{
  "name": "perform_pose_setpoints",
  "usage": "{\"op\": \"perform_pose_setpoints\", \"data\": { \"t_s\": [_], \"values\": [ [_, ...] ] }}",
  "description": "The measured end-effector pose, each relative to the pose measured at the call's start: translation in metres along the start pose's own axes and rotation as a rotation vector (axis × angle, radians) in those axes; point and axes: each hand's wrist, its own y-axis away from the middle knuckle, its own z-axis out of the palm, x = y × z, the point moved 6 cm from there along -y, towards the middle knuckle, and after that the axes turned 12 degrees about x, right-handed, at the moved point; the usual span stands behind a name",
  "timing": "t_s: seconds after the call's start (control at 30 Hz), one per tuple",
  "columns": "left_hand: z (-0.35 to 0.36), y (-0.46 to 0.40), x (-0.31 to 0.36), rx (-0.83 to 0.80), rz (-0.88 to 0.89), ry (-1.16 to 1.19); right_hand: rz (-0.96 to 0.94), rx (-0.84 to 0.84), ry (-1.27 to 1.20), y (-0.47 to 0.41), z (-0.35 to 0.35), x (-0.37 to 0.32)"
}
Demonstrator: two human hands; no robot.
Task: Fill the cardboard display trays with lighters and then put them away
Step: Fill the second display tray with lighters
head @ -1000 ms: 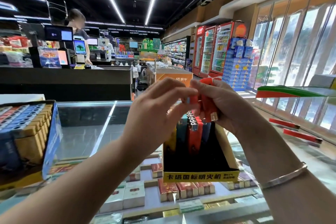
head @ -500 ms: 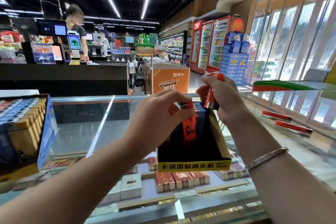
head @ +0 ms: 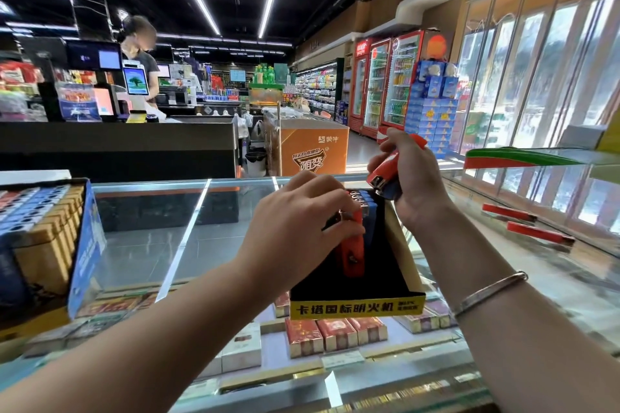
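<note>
Tray [head: 355,307], cardboard, black and yellow, is sitting on glass counter [head: 151,228], part filled. Left hand [head: 302,231] is pinching a red lighter [head: 352,253] into its row. Right hand [head: 407,178] is gripping spare lighters [head: 382,178] above the tray. Step: filling. Next move likely calls for seating this lighter upright, then drawing another.

Display tray [head: 357,307]: black inside, yellow front strip with black printed characters, tan cardboard side wall.
Lighters in tray [head: 355,251]: one red-orange at front, blue ones behind it, silver metal tops.
Lighters in right hand [head: 385,174]: red-orange over dark blue, silver tops.
Bracelet [head: 489,292]: silver.
Box at left [head: 85,251]: blue side; tan, blue and white packs inside.
Packs under glass desk [head: 335,335]: red with gold edges; white ones further left.
Floor bin [head: 313,152]: orange.
</note>
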Motion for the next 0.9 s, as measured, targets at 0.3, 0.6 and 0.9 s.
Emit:
{"op": "perform_pose_setpoints", "data": {
  "t_s": [0.3,0.6,0.9],
  "values": [
    [-0.001,-0.005,0.006,-0.062,0.074,0.032,0.078,0.085,-0.085,0.000,-0.007,-0.001],
    [0.004,-0.001,0.009,-0.064,0.091,0.030,0.084,0.093,-0.044,0.001,-0.007,-0.001],
    [0.004,-0.002,0.001,-0.141,0.003,0.023,0.150,0.051,-0.080,0.004,-0.004,0.001]
  ]
}}
